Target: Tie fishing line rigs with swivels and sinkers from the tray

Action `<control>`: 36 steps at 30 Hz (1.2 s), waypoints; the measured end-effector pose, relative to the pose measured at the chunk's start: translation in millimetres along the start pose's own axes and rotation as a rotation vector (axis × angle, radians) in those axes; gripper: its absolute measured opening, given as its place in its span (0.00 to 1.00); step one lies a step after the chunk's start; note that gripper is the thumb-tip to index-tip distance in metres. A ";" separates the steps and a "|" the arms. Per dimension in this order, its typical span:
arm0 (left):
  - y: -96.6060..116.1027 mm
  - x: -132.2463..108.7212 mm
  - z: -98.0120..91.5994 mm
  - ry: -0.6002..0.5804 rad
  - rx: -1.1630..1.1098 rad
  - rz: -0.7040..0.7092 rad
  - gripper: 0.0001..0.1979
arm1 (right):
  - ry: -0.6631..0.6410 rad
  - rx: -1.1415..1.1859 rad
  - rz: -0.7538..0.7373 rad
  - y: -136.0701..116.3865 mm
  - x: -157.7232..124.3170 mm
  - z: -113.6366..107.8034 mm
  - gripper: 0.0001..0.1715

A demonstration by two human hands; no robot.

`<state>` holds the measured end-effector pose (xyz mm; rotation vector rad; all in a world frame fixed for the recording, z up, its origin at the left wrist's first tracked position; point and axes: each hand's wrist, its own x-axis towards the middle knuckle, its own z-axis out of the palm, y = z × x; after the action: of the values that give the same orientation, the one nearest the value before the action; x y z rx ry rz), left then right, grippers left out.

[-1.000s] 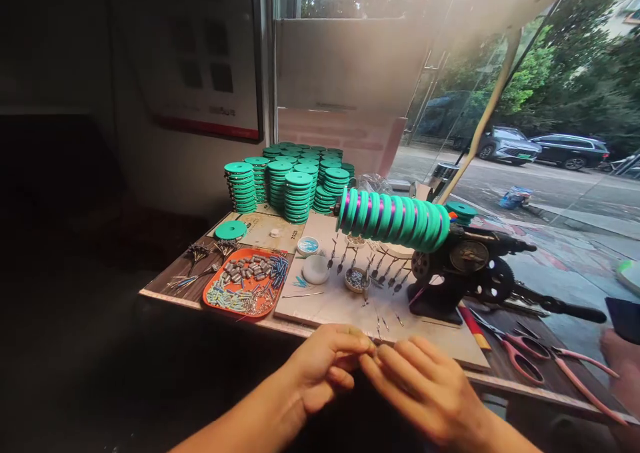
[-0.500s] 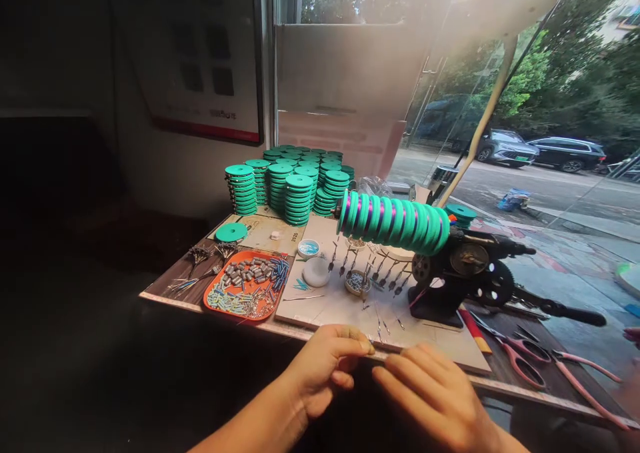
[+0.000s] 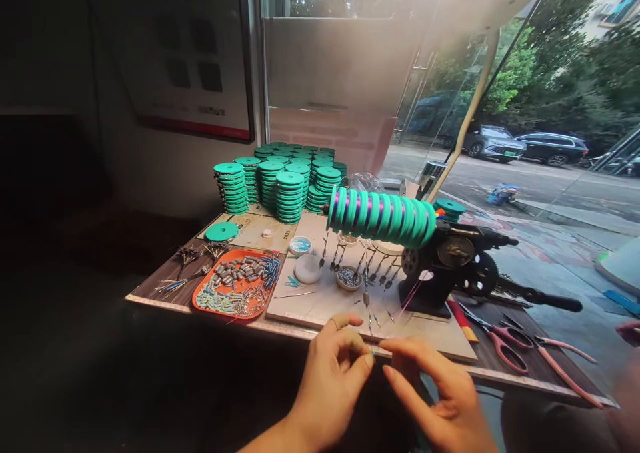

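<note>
The right hand [image 3: 443, 393], lower right of centre, has thumb and forefinger spread apart, their tips just beside the left hand [image 3: 333, 386]. That one, bottom centre, presses thumb to forefinger, apparently pinching a tiny bluish piece [image 3: 373, 352] that pokes out at the fingertips, its shape too small to tell.

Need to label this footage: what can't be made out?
In the head view:
Item in the left hand: tiny, partly covered by that hand.
Lettering on the wall poster: dim, blurred.
Rear green spools: lower parts hidden by front stacks.
Limb: blurred, cut off by the right edge.
</note>
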<state>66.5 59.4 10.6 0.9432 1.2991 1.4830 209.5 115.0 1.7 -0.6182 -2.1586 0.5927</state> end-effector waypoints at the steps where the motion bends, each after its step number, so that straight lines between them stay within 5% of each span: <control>1: -0.2 -1.2 0.8 0.001 0.032 0.022 0.04 | -0.025 -0.008 -0.026 0.3 1.9 1.4 0.10; 8: -0.4 -1.5 2.2 -0.006 0.104 0.034 0.06 | 0.040 -0.108 -0.185 2.2 -2.2 13.6 0.09; 13: -4.4 -1.0 0.8 0.025 0.205 0.063 0.05 | -0.091 0.003 -0.191 -16.5 -0.8 6.4 0.10; 21: -17.4 -2.0 -11.2 0.240 0.980 0.872 0.10 | -0.559 0.118 0.354 -33.0 114.9 0.3 0.09; 27: -8.5 1.3 -14.8 0.253 1.102 1.055 0.10 | -0.798 0.164 0.364 -34.8 148.8 31.0 0.10; 29: -5.3 1.3 -15.0 0.162 1.053 0.997 0.11 | -0.780 0.166 0.353 -35.3 146.4 30.9 0.10; 31: -1.3 2.6 -14.7 0.081 0.845 0.767 0.10 | -0.672 0.157 0.320 -34.0 133.6 21.8 0.07; 34: 5.8 7.9 -14.3 -0.016 0.145 0.006 0.04 | -0.327 0.065 0.108 -26.3 93.8 -0.6 0.05; 36: 9.4 12.3 -14.6 -0.084 -0.231 -0.403 0.04 | -0.042 -0.135 -0.342 -17.8 61.9 -11.7 0.08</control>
<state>47.8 66.9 17.4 0.5481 1.1471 1.2312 179.7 141.0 54.0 -0.2964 -2.2889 0.2799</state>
